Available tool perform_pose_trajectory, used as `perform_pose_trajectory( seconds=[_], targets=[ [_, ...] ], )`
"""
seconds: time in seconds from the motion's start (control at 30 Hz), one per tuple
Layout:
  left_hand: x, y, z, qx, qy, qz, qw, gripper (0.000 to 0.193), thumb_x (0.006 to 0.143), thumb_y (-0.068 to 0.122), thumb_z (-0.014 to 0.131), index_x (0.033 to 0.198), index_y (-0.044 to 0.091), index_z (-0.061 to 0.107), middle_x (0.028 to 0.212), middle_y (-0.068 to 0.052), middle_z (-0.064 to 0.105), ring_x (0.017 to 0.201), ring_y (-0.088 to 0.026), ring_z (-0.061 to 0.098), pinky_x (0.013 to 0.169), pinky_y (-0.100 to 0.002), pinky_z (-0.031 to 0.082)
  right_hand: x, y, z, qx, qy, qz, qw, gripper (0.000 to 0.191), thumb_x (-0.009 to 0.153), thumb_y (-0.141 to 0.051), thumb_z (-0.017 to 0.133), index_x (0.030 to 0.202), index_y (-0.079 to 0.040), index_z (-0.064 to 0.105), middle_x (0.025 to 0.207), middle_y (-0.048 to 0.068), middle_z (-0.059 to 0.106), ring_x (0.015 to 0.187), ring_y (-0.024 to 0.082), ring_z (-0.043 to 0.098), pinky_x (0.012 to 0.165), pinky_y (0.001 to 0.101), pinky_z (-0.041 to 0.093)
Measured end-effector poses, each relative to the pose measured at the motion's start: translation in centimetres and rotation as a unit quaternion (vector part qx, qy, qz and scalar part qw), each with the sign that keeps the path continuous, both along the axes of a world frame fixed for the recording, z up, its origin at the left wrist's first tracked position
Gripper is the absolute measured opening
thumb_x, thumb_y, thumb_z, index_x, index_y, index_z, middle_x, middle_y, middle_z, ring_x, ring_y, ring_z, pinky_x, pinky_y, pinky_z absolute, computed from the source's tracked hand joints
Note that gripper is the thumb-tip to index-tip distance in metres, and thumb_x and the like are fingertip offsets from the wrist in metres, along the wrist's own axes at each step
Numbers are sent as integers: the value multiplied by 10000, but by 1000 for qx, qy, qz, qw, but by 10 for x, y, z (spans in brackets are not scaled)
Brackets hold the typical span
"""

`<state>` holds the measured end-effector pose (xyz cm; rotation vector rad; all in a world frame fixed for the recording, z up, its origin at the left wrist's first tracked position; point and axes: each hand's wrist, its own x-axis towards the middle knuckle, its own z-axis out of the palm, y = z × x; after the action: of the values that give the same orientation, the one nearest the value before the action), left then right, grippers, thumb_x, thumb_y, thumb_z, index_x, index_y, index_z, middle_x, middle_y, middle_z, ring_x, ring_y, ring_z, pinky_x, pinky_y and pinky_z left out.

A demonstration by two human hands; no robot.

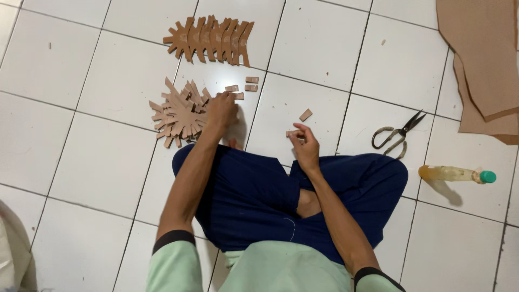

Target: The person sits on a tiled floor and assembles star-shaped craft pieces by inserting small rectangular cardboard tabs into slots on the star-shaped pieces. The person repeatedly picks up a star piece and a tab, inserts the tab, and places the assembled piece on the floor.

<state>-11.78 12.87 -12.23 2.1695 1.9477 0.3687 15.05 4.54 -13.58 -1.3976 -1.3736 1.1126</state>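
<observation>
I sit cross-legged on a white tiled floor (97,157). My left hand (221,108) reaches forward to the right edge of a loose pile of brown cut-out leather pieces (175,114), next to small tan strips (244,86) lying on the tile. My right hand (304,145) rests near my knee, fingers pinched on a small tan strip (292,132). Another small tan piece (306,114) lies just beyond it. A neat row of several curved brown cut-outs (211,39) lies farther ahead.
Scissors (397,134) lie on the floor to the right. A clear bottle with yellowish liquid and a green cap (457,174) lies on its side beyond them. Large brown sheets (484,59) cover the top right corner.
</observation>
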Motion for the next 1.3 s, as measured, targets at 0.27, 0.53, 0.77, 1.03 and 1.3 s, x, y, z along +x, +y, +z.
perform_pose_trajectory(
  seconds=[0.27,0.53,0.77,1.03,1.3],
  targets=[
    [56,35,-18,105,-19,-4,994,84,944,62,648,1011,14,666,1047,-167,701,1038,-344,633,928,-484,505,-2,-5,-4,-76,-36,-77,993,224,991,-158,641,1171,-74,747,840,30,718,728,72,610,626,221,503],
    [87,10,-15,6,-311,-57,949,409,881,15,713,1242,-36,528,1100,-220,673,936,-328,689,809,-417,580,1,16,-14,29,0,-35,999,286,1010,-120,652,1281,-31,672,1084,85,732,1032,175,688,884,285,540],
    [108,-9,-15,26,-202,-298,933,421,931,-6,676,1322,51,529,1222,-159,687,1137,-295,678,963,-380,584,20,61,-1,9,-173,131,976,383,981,-196,669,1337,-59,644,1112,147,738,991,253,716,895,353,557],
    [63,78,5,64,-158,69,983,376,919,225,753,1229,52,629,1274,-216,642,1115,-367,662,938,-457,571,45,61,-21,-125,147,-3,981,215,924,-158,696,1083,-14,670,999,65,736,911,108,683,769,252,560],
    [46,115,14,-10,-114,254,960,824,847,151,757,1568,94,361,1201,-237,690,893,-366,711,776,-444,589,37,65,-4,-128,99,-45,986,347,916,-187,723,1226,-32,704,920,85,742,807,126,646,721,253,539]
  ],
)
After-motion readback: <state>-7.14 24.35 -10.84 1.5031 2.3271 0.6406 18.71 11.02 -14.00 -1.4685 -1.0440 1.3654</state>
